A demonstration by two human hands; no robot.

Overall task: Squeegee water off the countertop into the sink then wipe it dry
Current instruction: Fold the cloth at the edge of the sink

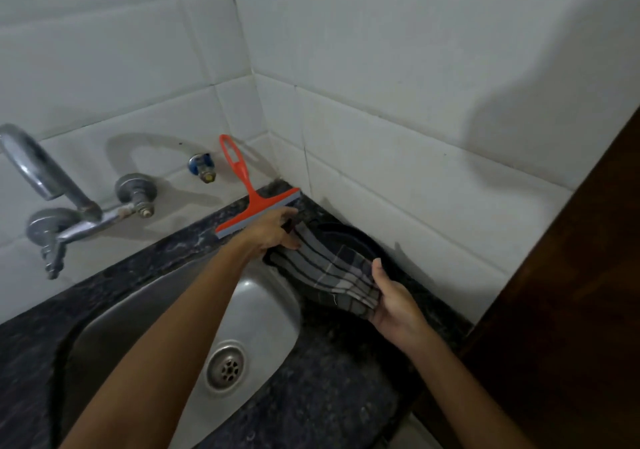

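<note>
An orange squeegee [254,199] with a grey rubber edge is leaned against the white tiled wall [398,85], its blade set on the dark speckled countertop [332,389] in the corner behind the sink [138,313]. A grey checked cloth [329,272] is stretched between the two hands, just in front of the squeegee. One end is pinched by the left hand [273,232], which is right beside the blade. The other end is gripped by the right hand [394,301]. The steel sink is seen with only its drain [227,367] inside. A dark round dish [356,237] is partly hidden under the cloth.
</note>
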